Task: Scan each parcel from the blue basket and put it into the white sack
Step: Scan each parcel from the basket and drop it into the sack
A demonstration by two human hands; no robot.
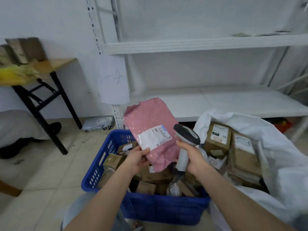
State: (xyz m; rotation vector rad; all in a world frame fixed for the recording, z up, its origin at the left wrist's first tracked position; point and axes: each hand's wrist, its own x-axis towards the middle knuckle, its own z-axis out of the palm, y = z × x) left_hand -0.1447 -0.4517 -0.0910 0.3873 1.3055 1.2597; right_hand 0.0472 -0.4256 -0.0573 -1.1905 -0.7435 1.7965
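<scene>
My left hand point(137, 160) grips the lower left corner of a pink plastic mailer point(150, 124) and holds it upright above the blue basket point(160, 209). The mailer's white label faces me. My right hand point(194, 158) grips the white handle of a barcode scanner point(185, 139), whose grey head sits just right of the label. Several brown cardboard parcels point(153, 176) fill the basket. To the right, the white sack point(276, 150) stands open with several labelled brown parcels point(218, 139) inside.
White metal shelving point(200, 45) rises behind the basket and sack, with a paper sheet point(114, 80) hanging on its post. A wooden folding table point(55, 64) with black legs stands at the left, holding yellow bags and boxes. A grey mailer point(98, 123) lies on the tiled floor.
</scene>
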